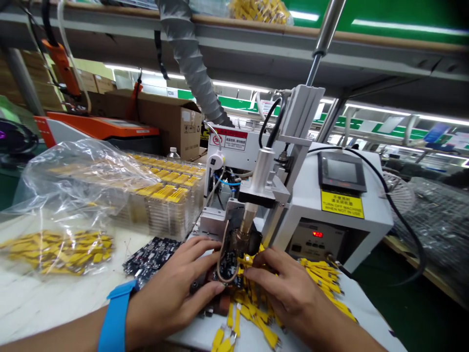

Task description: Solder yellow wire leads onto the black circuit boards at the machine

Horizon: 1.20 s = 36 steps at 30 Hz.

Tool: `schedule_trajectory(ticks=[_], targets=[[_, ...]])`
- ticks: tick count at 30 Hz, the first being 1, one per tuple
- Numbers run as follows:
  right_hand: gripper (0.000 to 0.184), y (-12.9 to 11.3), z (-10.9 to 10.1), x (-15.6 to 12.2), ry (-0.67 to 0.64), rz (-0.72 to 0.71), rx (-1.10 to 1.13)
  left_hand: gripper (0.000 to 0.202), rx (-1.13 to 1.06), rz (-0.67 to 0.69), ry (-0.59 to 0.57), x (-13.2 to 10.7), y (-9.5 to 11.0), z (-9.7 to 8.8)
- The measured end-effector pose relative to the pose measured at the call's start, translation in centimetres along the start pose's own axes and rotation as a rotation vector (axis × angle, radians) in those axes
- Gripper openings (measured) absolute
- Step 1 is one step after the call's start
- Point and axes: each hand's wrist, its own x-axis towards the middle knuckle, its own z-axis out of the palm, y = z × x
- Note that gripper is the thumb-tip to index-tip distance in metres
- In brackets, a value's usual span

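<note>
My left hand, with a blue wristband, grips the edge of a small black circuit board from the left. The board sits directly under the brass nozzle of a white bench machine, and a thin looped tube runs in front of it. My right hand comes in from the right, its fingertips pinching a yellow-sleeved wire lead at the board. Many loose yellow leads lie under that hand, and my fingers hide part of the board.
A stack of black circuit boards lies left of my left hand. Further left is a clear plastic bag over yellow leads. Behind it stand clear trays of yellow parts. More yellow leads lie right of my right hand, near the table's edge.
</note>
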Motion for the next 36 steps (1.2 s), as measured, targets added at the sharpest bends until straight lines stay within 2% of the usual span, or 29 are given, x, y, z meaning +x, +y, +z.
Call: schedule_trajectory(ticks=[15,18,25,29,36], targets=[[0.029,-0.4,-0.25,0.08,-0.019,0.029,-0.023,0.04,-0.016,-0.039,-0.096,0.17,0.12,-0.22],[0.031,-0.54,-0.18,0.05,-0.016,0.065,-0.031,0.04,-0.018,-0.048,-0.083,0.24,0.15,-0.18],[0.026,0.14,0.18,-0.13,-0.058,0.024,-0.027,0.039,-0.027,-0.047,-0.049,0.06,0.37,-0.29],[0.027,-0.04,0.11,-0.15,-0.034,0.037,-0.027,0.036,-0.017,-0.042,-0.038,0.01,0.38,-0.37],[0.031,-0.27,0.08,-0.03,-0.032,0.062,-0.035,0.037,-0.02,-0.069,-0.067,0.01,0.26,-0.46]])
